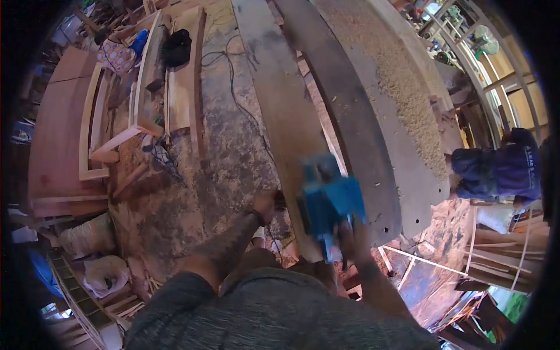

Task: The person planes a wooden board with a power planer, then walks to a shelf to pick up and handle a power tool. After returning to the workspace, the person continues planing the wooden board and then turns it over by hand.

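Observation:
A blue electric planer (332, 201), slightly smeared by motion, rests on a long wooden plank (286, 111) in front of me. My right hand (348, 239) is closed around its rear handle. Beside the plank's left edge is my left hand (266, 205), with its fingers curled at a small dark thing there. What those fingers grip is too dark to make out. A second plank (356, 111) lies alongside to the right, with a narrow gap between the two.
Wood shavings (408, 99) cover a wide board at right. A black cable (232, 76) trails over the dusty floor at left, near a wooden frame (137, 125). One person in dark clothes (496, 166) is at right; another in patterned clothing (119, 53) is at upper left. Sacks (105, 274) stand lower left.

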The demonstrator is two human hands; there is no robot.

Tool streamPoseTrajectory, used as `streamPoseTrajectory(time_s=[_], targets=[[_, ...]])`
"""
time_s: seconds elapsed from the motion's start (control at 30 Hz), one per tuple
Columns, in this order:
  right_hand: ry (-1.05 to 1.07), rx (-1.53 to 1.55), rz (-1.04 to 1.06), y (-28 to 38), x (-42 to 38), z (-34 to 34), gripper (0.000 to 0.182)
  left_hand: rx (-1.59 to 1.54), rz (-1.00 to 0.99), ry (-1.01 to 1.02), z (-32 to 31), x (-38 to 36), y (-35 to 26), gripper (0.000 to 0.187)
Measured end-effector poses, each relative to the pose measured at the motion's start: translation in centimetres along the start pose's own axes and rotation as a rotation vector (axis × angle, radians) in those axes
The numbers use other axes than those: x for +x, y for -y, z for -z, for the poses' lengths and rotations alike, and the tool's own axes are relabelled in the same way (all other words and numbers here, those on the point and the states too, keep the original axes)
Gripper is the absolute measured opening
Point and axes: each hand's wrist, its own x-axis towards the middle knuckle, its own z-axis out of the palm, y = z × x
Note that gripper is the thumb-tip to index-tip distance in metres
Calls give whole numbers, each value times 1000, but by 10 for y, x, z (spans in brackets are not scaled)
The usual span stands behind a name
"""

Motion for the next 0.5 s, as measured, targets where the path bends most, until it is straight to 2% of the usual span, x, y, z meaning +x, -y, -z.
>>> streamPoseTrajectory(time_s=[0.07,0.13,0.2,0.23,0.27,0.3,0.37,0.43,0.5], targets=[[-30,54,25,26,74,-3,41,340,-209,153,18,30,58,35],[-57,177,-27,68,150,-9,46,-227,182,201,39,46,119,39],[-121,212,108,87,226,-21,49,-384,354,151,57,27,128,43],[-164,209,211,85,268,-29,50,-254,332,82,66,1,107,45],[-155,201,181,100,299,-31,51,-126,312,9,75,-19,97,48],[-145,195,152,115,329,-33,52,-183,330,-30,89,-27,104,48],[-164,192,232,128,395,-41,56,-299,357,-109,120,-40,133,47],[-140,217,242,140,460,-47,57,-169,369,-98,154,-51,171,45],[-78,117,295,141,527,-44,60,-21,368,-90,173,-72,193,44]])
